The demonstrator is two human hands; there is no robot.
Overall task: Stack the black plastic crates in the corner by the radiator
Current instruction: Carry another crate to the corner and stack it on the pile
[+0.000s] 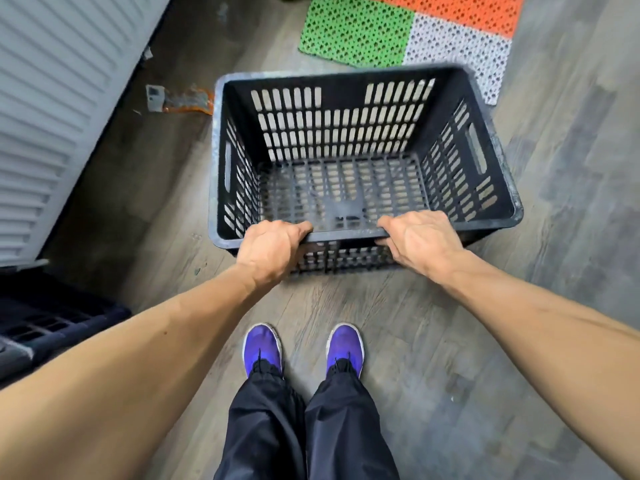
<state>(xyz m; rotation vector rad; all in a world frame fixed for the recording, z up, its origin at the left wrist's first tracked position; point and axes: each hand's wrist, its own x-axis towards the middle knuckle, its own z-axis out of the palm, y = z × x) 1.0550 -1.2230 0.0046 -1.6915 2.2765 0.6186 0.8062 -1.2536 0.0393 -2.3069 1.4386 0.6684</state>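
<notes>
A black slotted plastic crate (346,84) stands upright and empty in front of me on the wooden floor. My left hand (273,247) grips its near rim left of the middle. My right hand (419,240) grips the same rim right of the middle, fingers curled under the edge. A second black crate (48,320) shows partly at the left edge, just below the white ribbed radiator (45,109).
Green, orange and white perforated floor mats (408,32) lie beyond the crate. A small plastic packet (180,98) lies on the floor near the radiator. My blue shoes (301,348) stand just behind the crate.
</notes>
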